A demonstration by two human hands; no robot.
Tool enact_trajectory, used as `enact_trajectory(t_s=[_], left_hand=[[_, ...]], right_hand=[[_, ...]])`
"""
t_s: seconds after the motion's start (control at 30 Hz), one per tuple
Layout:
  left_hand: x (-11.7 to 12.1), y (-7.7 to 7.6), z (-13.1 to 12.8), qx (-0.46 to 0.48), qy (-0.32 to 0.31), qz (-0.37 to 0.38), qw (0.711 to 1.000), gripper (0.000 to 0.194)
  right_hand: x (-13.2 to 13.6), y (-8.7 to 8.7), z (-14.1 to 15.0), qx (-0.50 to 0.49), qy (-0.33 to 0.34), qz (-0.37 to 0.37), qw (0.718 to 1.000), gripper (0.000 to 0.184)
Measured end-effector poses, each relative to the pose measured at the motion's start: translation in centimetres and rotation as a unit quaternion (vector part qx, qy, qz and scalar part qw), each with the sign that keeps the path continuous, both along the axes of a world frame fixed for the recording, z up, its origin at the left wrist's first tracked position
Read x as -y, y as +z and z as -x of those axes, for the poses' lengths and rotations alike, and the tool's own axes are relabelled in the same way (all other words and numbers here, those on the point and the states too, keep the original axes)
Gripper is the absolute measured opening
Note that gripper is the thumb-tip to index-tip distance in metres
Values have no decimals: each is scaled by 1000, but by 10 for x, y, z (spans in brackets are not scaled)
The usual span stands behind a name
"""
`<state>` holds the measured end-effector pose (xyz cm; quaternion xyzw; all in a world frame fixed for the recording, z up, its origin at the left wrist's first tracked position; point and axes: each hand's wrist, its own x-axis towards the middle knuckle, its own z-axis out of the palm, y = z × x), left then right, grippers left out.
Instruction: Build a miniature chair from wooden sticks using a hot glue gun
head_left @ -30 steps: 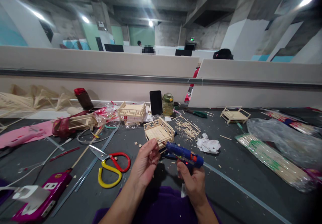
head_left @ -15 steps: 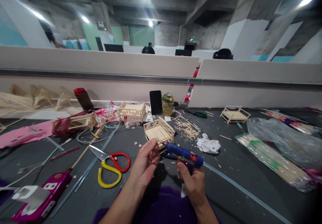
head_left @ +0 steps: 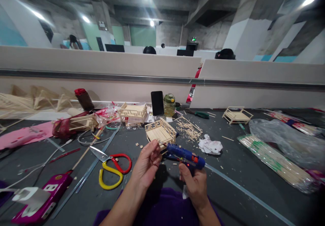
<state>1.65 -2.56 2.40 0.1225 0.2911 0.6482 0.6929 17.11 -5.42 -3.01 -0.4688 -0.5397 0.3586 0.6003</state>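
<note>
My right hand (head_left: pixel 193 180) is wrapped round the handle of a blue glue gun (head_left: pixel 184 154), its nozzle pointing left toward my other fingertips. A long translucent glue stick (head_left: pixel 243 190) trails from the gun's back end to the lower right. My left hand (head_left: pixel 148 163) is closed in a pinch near the nozzle; whatever small piece sits between thumb and finger is too small to make out. Just beyond both hands stands a small bed-like model of wooden sticks (head_left: pixel 160 133) with railings, its near corner partly hidden by my left fingers and the gun.
Scissors (head_left: pixel 111 168) with red and yellow handles lie left, near a magenta power strip (head_left: pixel 48 199). Behind are another stick model (head_left: pixel 133 112), a phone (head_left: pixel 157 103) and a green bottle (head_left: pixel 169 105). Right are cut sticks (head_left: pixel 190 129), crumpled tissue (head_left: pixel 210 145) and bagged sticks (head_left: pixel 276 161).
Both hands and the glue gun stay almost exactly where they were. In the far background, people beyond the partition have shifted position.
</note>
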Motion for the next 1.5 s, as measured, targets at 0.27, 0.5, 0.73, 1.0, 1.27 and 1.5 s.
enact_trajectory(t_s=[0.27,0.5,0.73,1.0,1.27,1.5], left_hand=[[0,0,0,-12,1,-3,1000,31],[0,1,0,-25,9,4,1000,32],[-2,0,3,-186,96,-38,977,23],[-5,-9,10,-600,261,-226,722,15],[-17,-33,10,-693,203,-264,640,11],[-22,-40,8,-722,189,-306,591,12]], right_hand=[[-1,0,1,-16,6,7,1000,31],[-1,4,1,-14,-14,20,1000,33],[-2,7,4,-68,-4,5,998,31],[-15,7,-1,-176,-59,-10,983,32],[-17,7,-3,-199,-40,14,979,35],[-16,8,-3,-215,-23,17,976,33]])
